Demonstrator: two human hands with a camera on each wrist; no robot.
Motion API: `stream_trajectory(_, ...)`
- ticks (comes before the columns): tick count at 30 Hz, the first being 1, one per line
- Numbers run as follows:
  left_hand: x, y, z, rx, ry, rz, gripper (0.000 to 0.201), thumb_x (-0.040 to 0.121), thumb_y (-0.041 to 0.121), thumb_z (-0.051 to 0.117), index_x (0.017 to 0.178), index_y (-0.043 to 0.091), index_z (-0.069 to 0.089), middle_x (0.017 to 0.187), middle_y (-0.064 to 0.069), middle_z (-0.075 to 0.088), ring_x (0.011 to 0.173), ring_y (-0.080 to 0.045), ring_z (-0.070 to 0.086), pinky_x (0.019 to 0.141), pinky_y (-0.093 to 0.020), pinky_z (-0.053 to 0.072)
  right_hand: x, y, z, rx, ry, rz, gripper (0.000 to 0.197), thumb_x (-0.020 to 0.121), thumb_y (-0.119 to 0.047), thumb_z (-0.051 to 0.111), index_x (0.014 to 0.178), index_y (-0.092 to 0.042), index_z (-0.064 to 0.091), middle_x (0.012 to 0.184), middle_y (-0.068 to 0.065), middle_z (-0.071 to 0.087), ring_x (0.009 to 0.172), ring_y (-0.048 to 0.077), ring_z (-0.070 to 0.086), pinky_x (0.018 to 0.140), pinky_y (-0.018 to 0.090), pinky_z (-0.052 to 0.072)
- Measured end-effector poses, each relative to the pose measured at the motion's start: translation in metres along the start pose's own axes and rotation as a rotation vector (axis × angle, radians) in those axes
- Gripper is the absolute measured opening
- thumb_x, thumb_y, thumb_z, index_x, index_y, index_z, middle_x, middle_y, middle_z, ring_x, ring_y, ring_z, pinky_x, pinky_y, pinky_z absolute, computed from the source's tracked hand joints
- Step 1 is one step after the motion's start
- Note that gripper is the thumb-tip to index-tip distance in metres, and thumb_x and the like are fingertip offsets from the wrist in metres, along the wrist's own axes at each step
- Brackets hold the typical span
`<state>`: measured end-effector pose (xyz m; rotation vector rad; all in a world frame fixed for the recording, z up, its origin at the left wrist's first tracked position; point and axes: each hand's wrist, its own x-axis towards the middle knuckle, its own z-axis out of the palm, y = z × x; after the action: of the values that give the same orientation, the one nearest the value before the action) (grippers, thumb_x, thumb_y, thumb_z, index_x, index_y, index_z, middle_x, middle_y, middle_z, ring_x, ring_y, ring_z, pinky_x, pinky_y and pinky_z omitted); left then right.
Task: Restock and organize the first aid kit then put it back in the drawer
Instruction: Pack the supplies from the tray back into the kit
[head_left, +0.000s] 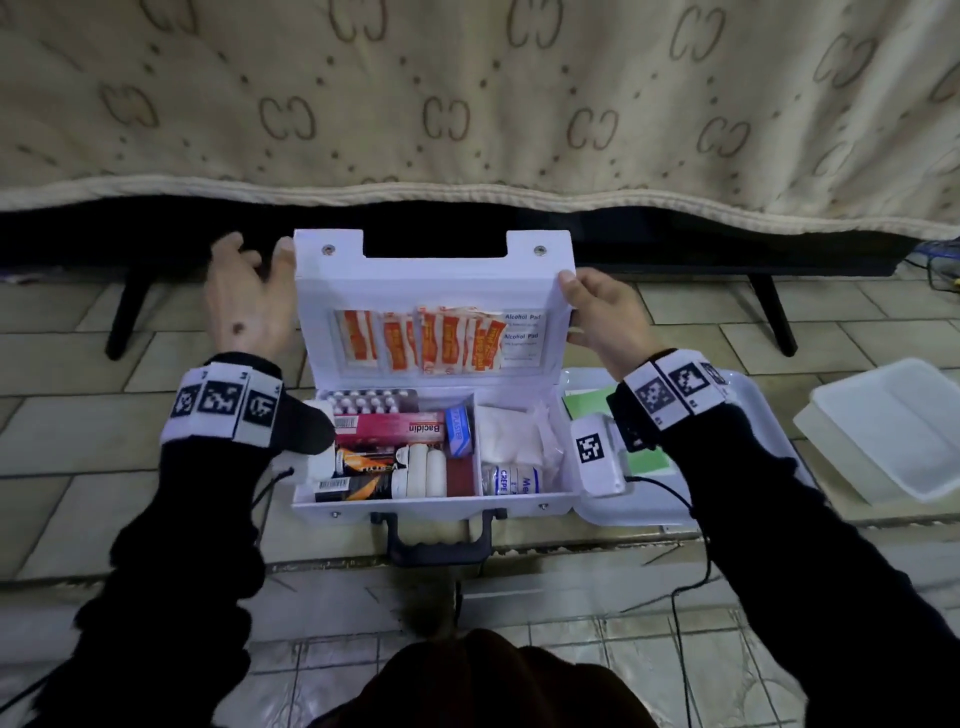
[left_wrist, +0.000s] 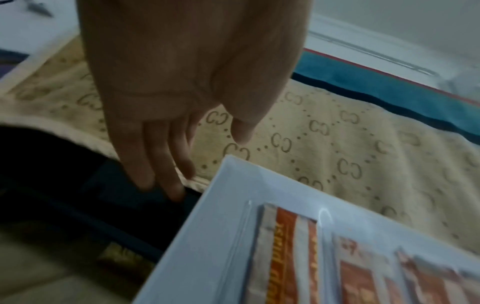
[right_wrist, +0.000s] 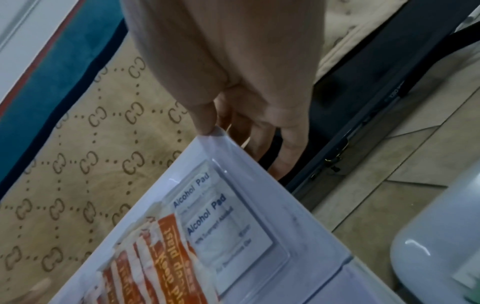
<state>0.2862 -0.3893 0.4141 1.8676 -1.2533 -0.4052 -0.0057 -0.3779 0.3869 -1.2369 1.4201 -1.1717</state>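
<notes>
Holding the stiff, light lid upright, we pinch its right edge with our right hand; our left hand rests relaxed beside its left edge.

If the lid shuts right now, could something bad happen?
Maybe. The right hand grips the lid at its edge, thumb on the inside, so the thumb could get pinched. The pink Bacidin box and blister pack look piled high, so they might get squashed or block the lid. The left hand seems barely on it.
</notes>
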Motion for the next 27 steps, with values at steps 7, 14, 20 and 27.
stream_trajectory(7, 0.001, -0.002, 0.018, -0.061, -0.132, -0.020, 0.030, 0.100, 0.034, 0.037, 0.101, 0.008, 0.053, 0.083, -0.003, 0.051, 0.086, -0.018, 0.044, 0.072, -0.025, 0.030, -0.001, 0.002, -0.032, -0.359, 0.114, 0.066, 0.021, 0.091, -0.033, 0.056, 0.098, -0.014, 0.061, 0.093, 0.005, 0.064, 0.086, 0.019, 0.060, 0.076, 0.029, 0.046)
stream_trajectory(14, -0.001, -0.002, 0.026, -0.068, -0.077, 0.015, 0.036, 0.100, 0.034, 0.036, 0.108, 0.003, 0.052, 0.107, -0.016, 0.056, 0.090, -0.022, 0.046, 0.073, -0.024, 0.029, -0.019, 0.037, -0.051, -1.280, -0.183, 0.513, 0.061, 0.066, -0.048, 0.079, 0.095, 0.002, 0.059, 0.081, 0.006, 0.060, 0.080, 0.023, 0.057, 0.059, 0.026, 0.043)
stream_trajectory(20, 0.000, -0.003, 0.027, -0.101, -0.071, 0.014, 0.038, 0.100, 0.034, 0.037, 0.112, 0.001, 0.052, 0.103, -0.012, 0.054, 0.090, -0.018, 0.044, 0.080, -0.031, 0.038, -0.029, 0.054, -0.047, -1.214, -0.094, 0.560, 0.071, 0.054, -0.037, 0.088, 0.096, 0.001, 0.045, 0.087, 0.010, 0.057, 0.092, 0.022, 0.058, 0.071, 0.031, 0.047)
stream_trajectory(27, -0.001, -0.004, 0.032, -0.183, -0.029, 0.017, 0.034, 0.100, 0.032, 0.037, 0.114, 0.003, 0.050, 0.099, -0.004, 0.048, 0.090, -0.016, 0.045, 0.075, -0.025, 0.035, -0.028, 0.056, -0.046, -1.251, -0.102, 0.625, 0.060, 0.058, -0.041, 0.085, 0.089, -0.002, 0.053, 0.088, 0.009, 0.061, 0.082, 0.021, 0.057, 0.071, 0.027, 0.046)
